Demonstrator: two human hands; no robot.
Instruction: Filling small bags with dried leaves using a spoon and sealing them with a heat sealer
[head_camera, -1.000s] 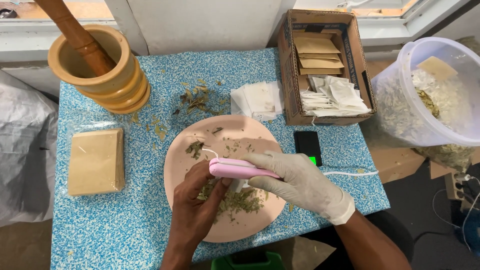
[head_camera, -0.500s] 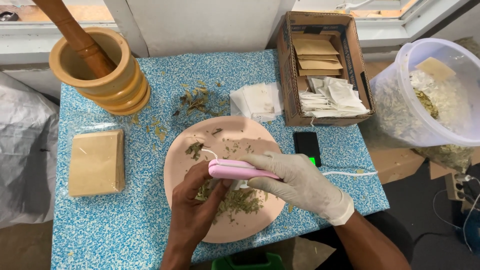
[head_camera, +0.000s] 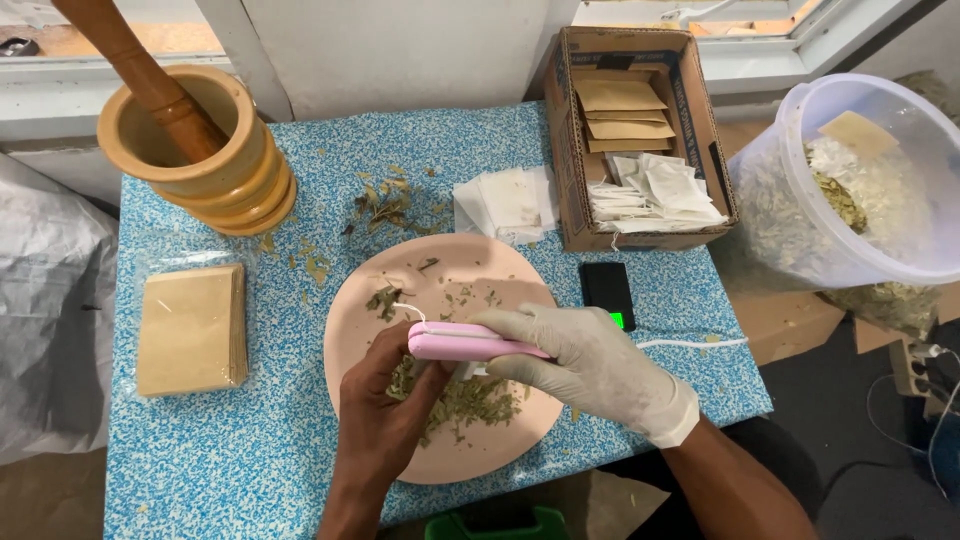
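- Here, at the far left, a clear-wrapped stack of tan paper pouches (head_camera: 192, 328) lies flat on the blue speckled table (head_camera: 200, 470), at about nine o'clock from the pink plate (head_camera: 350, 345).
- Up at about ten o'clock from the plate stands a yellow wooden mortar (head_camera: 205, 165), with a brown pestle (head_camera: 140, 70) leaning in it toward the upper left.
- Loose dried leaves (head_camera: 385, 200) lie scattered on the table between the mortar and the plate.
- The bare left hand (head_camera: 385, 415) comes in from six o'clock, fingers curled and pressed together over the plate, pinching something small under the near end of the pink sealer (head_camera: 465, 343); what it pinches is hidden.
- A heap of crushed dried herb (head_camera: 475, 400) lies on the plate just beneath both hands.
- The pink sealer lies level across the plate's middle, and a thin white string (head_camera: 410, 310) curls out at its left end.
- The gloved right hand (head_camera: 590, 365) comes from four o'clock, fingers closed around the sealer's right end, squeezing it.
- A pile of white sachets (head_camera: 510, 200) lies on the table at twelve o'clock from the plate.
- A black phone (head_camera: 607, 290) lies just beside the plate at two o'clock, with a white cable (head_camera: 690, 343) beside it.
- A cardboard box (head_camera: 560, 130) above it holds tan pouches and white sachets.
- At the far right, a clear plastic tub (head_camera: 850, 250) holds herb and white material.
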